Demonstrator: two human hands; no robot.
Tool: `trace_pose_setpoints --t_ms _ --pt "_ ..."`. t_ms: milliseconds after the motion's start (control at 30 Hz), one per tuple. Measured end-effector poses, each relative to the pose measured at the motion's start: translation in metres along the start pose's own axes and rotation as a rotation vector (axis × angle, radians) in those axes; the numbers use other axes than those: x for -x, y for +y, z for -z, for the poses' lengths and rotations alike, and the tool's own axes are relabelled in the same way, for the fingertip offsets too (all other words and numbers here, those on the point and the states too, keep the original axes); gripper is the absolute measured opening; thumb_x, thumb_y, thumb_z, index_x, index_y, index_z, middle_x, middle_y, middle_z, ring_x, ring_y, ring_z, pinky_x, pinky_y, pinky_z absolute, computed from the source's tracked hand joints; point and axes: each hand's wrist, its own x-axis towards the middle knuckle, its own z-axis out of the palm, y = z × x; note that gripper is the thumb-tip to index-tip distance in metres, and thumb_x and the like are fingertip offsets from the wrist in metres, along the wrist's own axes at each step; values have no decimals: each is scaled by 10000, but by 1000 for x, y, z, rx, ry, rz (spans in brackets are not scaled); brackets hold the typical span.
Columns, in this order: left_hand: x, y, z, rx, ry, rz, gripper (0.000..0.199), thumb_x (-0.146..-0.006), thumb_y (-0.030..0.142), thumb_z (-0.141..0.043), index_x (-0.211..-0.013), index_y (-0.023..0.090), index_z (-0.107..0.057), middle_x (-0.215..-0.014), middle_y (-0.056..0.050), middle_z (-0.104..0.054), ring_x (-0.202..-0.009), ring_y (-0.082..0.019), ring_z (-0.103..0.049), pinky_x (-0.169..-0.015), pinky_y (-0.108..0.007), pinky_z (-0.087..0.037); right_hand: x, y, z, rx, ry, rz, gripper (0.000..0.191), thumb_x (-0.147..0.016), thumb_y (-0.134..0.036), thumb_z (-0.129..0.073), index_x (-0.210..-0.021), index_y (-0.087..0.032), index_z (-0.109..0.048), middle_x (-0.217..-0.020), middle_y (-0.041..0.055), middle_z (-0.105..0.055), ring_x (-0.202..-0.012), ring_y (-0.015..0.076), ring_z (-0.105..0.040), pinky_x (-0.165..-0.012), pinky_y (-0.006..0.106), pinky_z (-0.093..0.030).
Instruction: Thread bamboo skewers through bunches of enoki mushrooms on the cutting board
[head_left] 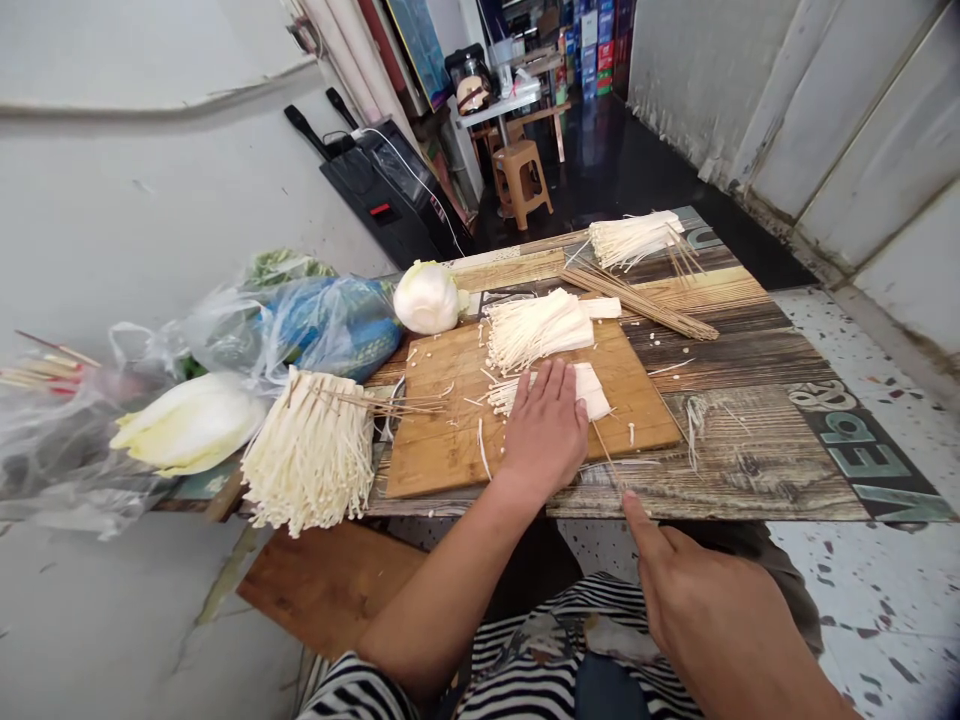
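Note:
My left hand lies flat, fingers stretched, on a small bunch of enoki mushrooms on the wooden cutting board. Closed around a thin bamboo skewer, my right hand is at the table's near edge, its index finger along the stick. The skewer's far end meets the root side of the bunch; whether it has gone in I cannot tell. Behind my left hand rests a larger pile of enoki. Beyond the board lies a bundle of loose skewers.
Skewered enoki overhang the table's near left edge, and more skewered enoki lie at the far end. Napa cabbages and plastic bags crowd the left. A black wheeled speaker-like case stands by the wall, near a brown stool.

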Motion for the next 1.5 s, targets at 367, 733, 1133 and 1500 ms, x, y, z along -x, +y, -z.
trace_pose_setpoints --t_ms 367,733,1133,1500 --pt "1 0 -1 2 -1 0 540 -1009 311 -198 -1486 89 -318 -1558 -59 -286 -1462 -193 -217 -1234 -421 -128 -9 -5 1 43 -93 6 494 -634 -33 -544 -1102 -67 -699 -533 34 -618 -375 134 -530 -341 236 -331" --pt "1 0 -2 -37 18 -5 531 -1013 312 -188 -1482 108 -330 -1554 -46 -304 -1459 -179 -225 -1235 -415 -127 -26 -1 6 28 -70 -26 405 -673 -58 -575 -1053 -78 -715 -441 15 -568 -336 161 -525 -335 252 -335" --pt "-1 0 -3 29 65 -4 511 -1006 308 -245 -1452 103 -385 -1526 -61 -354 -1437 -196 -287 -1224 -456 -166 -37 1 -4 5 -56 -37 378 -674 -75 -633 -1044 -89 -712 -466 -10 -589 -371 147 -554 -361 252 -323" --pt "24 -15 5 -8 73 -139 558 -1013 411 -263 -1457 89 -368 -1532 -72 -345 -1442 -199 -274 -1228 -418 -169 -30 13 -6 -69 -26 7 400 -740 -48 -490 -1093 -41 -679 -464 -6 -574 -344 138 -520 -365 272 -323"
